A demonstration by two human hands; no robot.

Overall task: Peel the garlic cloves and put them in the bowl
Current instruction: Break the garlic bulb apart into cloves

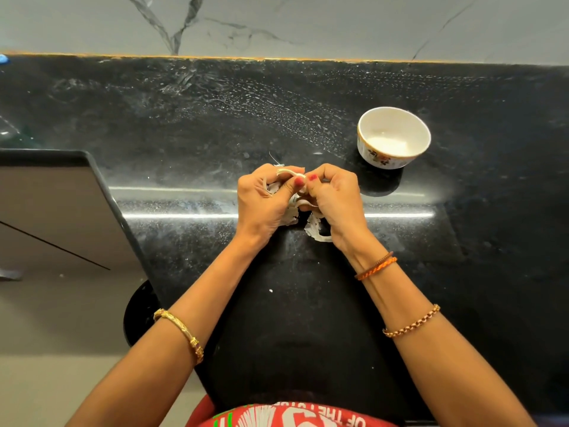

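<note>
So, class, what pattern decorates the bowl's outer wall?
A floral print on the white bowl, head view.

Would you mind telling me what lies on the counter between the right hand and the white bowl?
Nothing: in the head view, the stretch of black counter between the right hand and the bowl is bare, showing only the bowl's shadow.

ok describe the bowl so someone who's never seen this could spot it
Start on the black counter below the marble wall. Right of the hands and nearer the wall stands the bowl: small, round and white, with a flower print outside, the only dish there.
</note>
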